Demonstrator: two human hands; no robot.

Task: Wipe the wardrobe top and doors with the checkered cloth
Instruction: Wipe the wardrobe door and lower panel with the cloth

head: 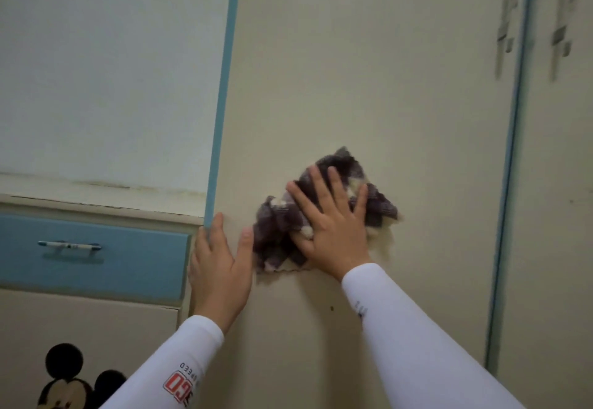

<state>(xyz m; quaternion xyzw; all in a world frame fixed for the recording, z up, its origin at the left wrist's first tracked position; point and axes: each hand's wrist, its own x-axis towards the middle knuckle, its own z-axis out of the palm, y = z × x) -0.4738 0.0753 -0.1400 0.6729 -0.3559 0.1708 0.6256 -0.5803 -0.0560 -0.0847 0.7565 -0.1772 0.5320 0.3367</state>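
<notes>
A cream wardrobe door with a blue edge strip fills the middle of the view. My right hand lies flat with spread fingers on the crumpled dark purple and white checkered cloth, pressing it against the door. My left hand holds the door's left edge, fingers wrapped round the blue strip and thumb resting on the door face next to the cloth. Both arms wear white sleeves.
A second pair of doors with blurred handles stands to the right behind a blue strip. On the left a lower cabinet has a blue drawer with a bar handle, and a cartoon mouse sticker below.
</notes>
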